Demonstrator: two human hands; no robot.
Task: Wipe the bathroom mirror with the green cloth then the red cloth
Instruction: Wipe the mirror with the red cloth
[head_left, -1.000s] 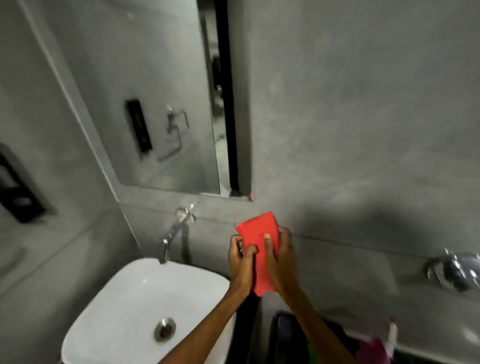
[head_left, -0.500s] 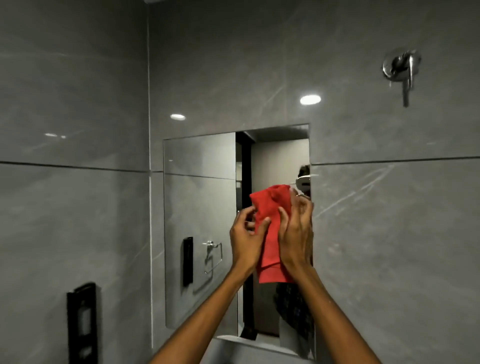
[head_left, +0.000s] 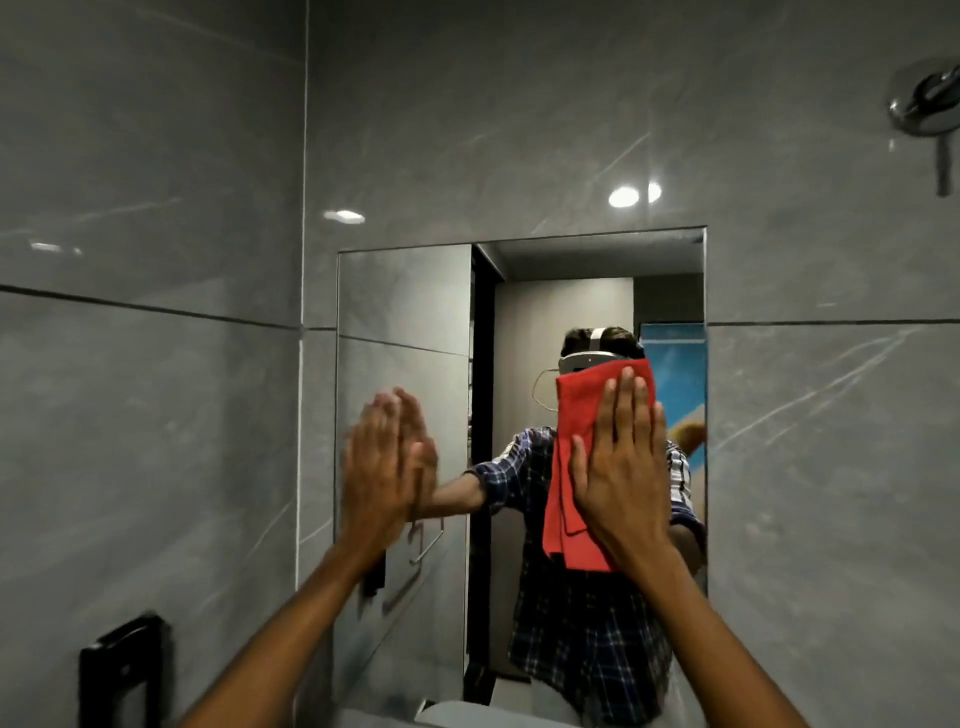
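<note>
At centre frame the right hand (head_left: 621, 467) lies flat, fingers spread, pressing the red cloth (head_left: 576, 467) against the mirror (head_left: 405, 312); the cloth's lower end hangs loose below the palm. The left hand (head_left: 379, 467), open and blurred, sits at the mirror's left edge. Grey tiled wall (head_left: 156, 208) surrounds the glass, with a chrome fitting (head_left: 924, 98) at upper right.

Bare mirror (head_left: 405, 312) above both hands

It was a bathroom: glossy grey marble-look wall tiles (head_left: 519, 130), a rectangular frameless wall mirror (head_left: 405, 322) and a round chrome shower valve (head_left: 922, 101) showed it.
</note>
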